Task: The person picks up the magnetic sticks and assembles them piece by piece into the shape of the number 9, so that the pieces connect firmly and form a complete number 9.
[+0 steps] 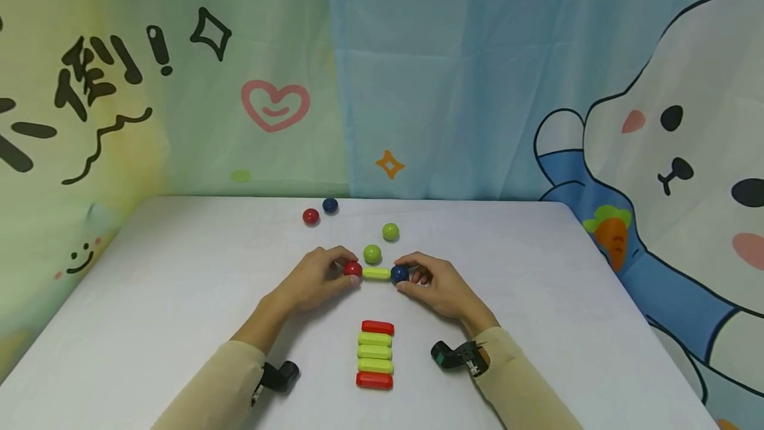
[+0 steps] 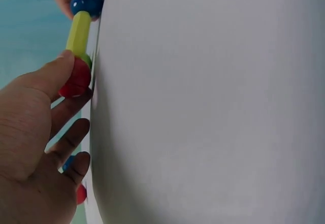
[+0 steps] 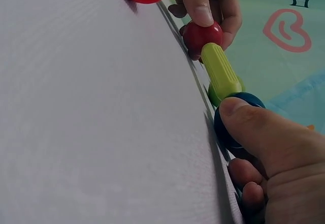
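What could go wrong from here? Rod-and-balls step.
1. The yellow-green rod sits between the red ball pinched by the left hand and the blue ball pinched by the right hand; uneven pressure might skew it.
2. The nearer green ball lies just behind the rod; a nudge could roll it.
3. The loose blue ball is by the table's far edge; a knock might send it off.

Both arms (image 1: 205, 380) are slanting forward and inward. Left hand (image 1: 313, 277) is pinching, spare fingers (image 2: 73, 138) standing loosely apart. Right hand (image 1: 440, 287) is pinching opposite, spare fingers (image 3: 245, 173) lying curled.
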`<state>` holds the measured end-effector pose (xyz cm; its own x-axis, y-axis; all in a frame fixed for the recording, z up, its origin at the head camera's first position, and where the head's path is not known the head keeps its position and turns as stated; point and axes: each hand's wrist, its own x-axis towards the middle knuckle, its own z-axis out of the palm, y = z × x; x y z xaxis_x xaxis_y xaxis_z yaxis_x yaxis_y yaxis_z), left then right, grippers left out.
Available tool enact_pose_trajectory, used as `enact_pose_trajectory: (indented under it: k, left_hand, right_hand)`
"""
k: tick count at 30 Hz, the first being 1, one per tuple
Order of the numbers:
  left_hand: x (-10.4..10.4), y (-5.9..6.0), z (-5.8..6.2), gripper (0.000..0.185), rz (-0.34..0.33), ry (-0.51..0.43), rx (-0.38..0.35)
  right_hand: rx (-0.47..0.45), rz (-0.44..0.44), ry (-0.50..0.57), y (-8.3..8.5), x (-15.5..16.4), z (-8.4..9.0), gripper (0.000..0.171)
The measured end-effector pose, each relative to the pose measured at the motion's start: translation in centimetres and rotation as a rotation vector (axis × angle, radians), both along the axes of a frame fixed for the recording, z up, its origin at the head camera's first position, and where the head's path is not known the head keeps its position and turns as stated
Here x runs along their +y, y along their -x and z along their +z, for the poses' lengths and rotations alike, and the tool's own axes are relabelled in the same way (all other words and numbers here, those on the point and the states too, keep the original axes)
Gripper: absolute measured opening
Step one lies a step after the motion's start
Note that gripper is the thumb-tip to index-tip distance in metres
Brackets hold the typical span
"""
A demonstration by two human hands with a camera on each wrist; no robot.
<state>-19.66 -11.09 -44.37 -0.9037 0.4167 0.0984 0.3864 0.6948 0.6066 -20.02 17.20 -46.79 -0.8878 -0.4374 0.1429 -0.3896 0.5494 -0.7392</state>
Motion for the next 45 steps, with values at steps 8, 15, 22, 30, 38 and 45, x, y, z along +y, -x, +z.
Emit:
enact_pose_trajectory:
  k: [8, 15, 22, 30, 38, 45]
  left_hand:
    - [0.4, -0.2, -0.2, 0.032, 0.003, -0.008, -0.002]
    - [0.4, -0.3, -0.1, 0.036, 0.004, -0.016, -0.007]
    - [0.6, -0.4, -0.1, 0.041, 0.020, -0.002, -0.030]
    - [0.4, -0.4, 0.1, 0.047, 0.011, 0.015, 0.052]
    - [0.8, -1.0, 0.8, 0.045, 0.040, 0.030, 0.110]
    - [0.9, -1.4, 1.3, 0.034, -0.008, 0.090, 0.278]
  right_hand:
    - [-0.006, -0.002, 0.002, -0.1, 0.2, -0.1, 0.035]
    - [-0.015, 0.002, 0.005, -0.1, 0.1, 0.1, 0.036]
    - [-0.028, 0.004, 0.006, -0.2, 0.1, 0.1, 0.037]
    - [-0.014, -0.004, -0.005, -0.1, 0.0, 0.2, 0.037]
    - [-0.026, -0.010, 0.002, -0.2, 0.0, 0.3, 0.037]
    - [-0.011, -0.007, 0.008, -0.1, 0.0, 0.1, 0.037]
